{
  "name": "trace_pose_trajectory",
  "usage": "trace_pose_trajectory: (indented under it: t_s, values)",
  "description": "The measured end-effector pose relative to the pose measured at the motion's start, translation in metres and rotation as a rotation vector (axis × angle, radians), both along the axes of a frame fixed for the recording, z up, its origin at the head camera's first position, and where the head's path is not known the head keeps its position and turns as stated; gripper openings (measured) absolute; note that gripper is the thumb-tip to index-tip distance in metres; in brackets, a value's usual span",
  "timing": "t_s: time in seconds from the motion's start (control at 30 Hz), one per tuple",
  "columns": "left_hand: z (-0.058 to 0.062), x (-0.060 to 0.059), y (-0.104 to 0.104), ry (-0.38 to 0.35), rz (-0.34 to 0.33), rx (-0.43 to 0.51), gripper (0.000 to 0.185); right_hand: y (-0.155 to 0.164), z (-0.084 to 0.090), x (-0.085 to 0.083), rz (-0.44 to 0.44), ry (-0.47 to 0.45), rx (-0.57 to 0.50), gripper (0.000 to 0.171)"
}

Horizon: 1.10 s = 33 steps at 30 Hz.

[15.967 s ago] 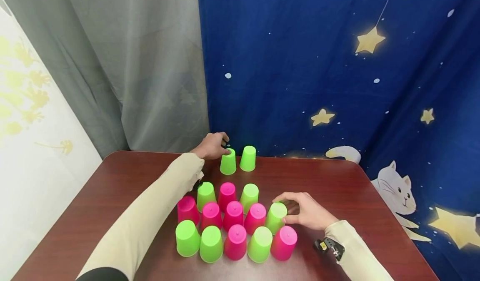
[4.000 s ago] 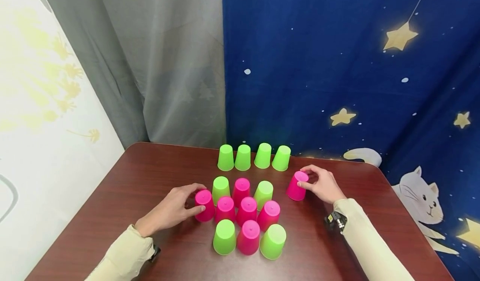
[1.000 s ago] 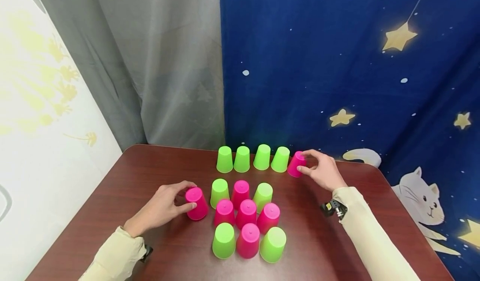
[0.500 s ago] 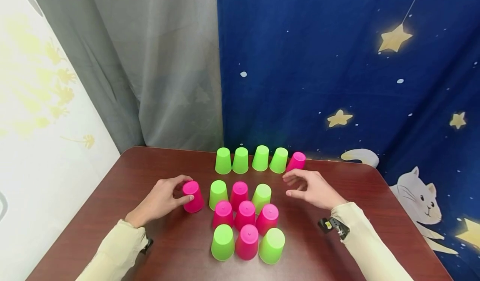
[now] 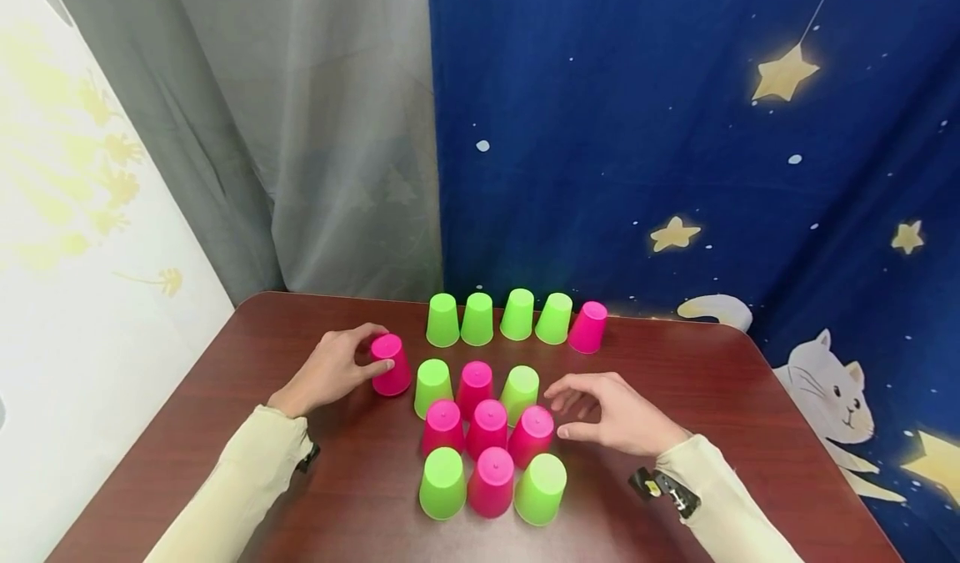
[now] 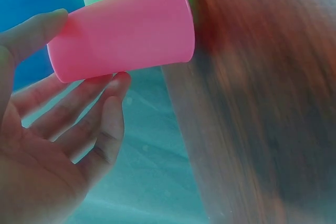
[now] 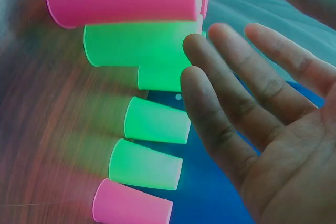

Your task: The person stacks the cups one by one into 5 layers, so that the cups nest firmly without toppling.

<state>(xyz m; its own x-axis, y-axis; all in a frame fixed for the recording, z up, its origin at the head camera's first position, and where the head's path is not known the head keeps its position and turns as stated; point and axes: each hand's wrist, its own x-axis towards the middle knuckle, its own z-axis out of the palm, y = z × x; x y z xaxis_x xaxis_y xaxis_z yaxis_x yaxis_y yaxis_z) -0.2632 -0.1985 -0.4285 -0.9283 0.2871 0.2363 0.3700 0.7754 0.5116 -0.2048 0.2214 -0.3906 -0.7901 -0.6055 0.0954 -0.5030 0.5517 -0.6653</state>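
Here, pinching inverted pink cup (image 5: pixel 392 369) in left hand (image 5: pixel 330 369); holding right hand (image 5: pixel 617 415) unclasped just beside green cup (image 5: pixel 520 394) and second pink cup (image 5: pixel 532 435).

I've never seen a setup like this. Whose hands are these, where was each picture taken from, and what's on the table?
There's no machine here: these are one person's bare hands. The large picture comes from a camera worn on the head, looking forward and down. The two smaller ones come from cameras on the wrists, so each shows one hand close up.

On the brown table stand plastic cups, upside down. The back row has four green and one pink; nearer are nine cups, in three rows of three, green and pink mixed.

The left hand grips another pink cup. The right hand is open beside the nine, holding nothing.
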Motion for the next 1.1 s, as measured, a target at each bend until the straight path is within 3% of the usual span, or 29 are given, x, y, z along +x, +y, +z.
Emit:
trace_pose_trajectory:
  t_s: [0.17,0.37,0.73,0.9,1.1]
  values:
    - [-0.004,-0.007,0.005,-0.003,-0.005,0.009,0.049,0.005,-0.004,0.014,-0.018,0.032,-0.001,0.028]
    - [-0.009,-0.010,0.002,-0.003,0.023,0.027,0.050,0.007,-0.008,0.025,-0.020,0.004,0.001,0.028]
    - [-0.005,-0.030,0.003,0.033,0.050,0.008,0.053,-0.002,-0.011,0.038,0.024,0.050,0.033,0.032]
    - [-0.001,-0.040,0.011,0.021,0.049,-0.006,0.054,-0.003,-0.015,0.045,0.023,0.014,0.016,0.033]
    - [0.002,-0.050,0.020,-0.005,0.060,-0.023,0.055,-0.003,-0.021,0.053,0.027,0.039,-0.016,0.032]
